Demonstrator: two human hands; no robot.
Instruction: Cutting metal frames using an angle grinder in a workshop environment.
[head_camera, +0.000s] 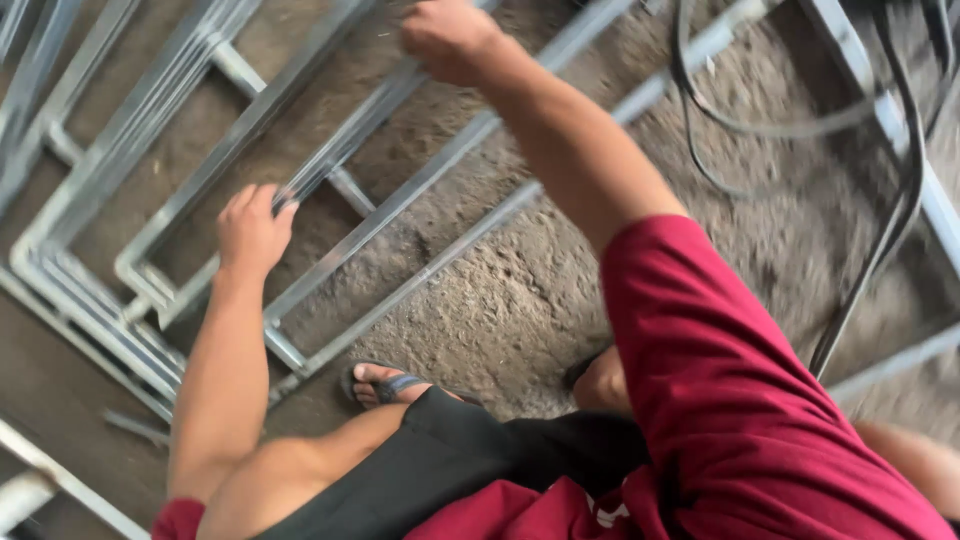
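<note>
From the head camera, your left hand (252, 228) rests palm-down, fingers loosely curled, on a bar of the grey rectangular steel-tube frame (330, 165) lying on the ground; whether it truly grips the bar, you cannot tell from here. Your right hand (445, 40) is closed in a fist around a farther bar of the same frame, near the top edge of view. To handle it well, I judge you should keep both hands on separate bars, wrists straight, and lift evenly so the frame does not twist.

The frame lies on rough, sandy concrete ground (520, 290). More grey frames (60, 270) lie stacked at its left. Black cables (880, 240) trail across the ground at right. Your sandalled foot (385, 385) stands just beside the frame's near corner.
</note>
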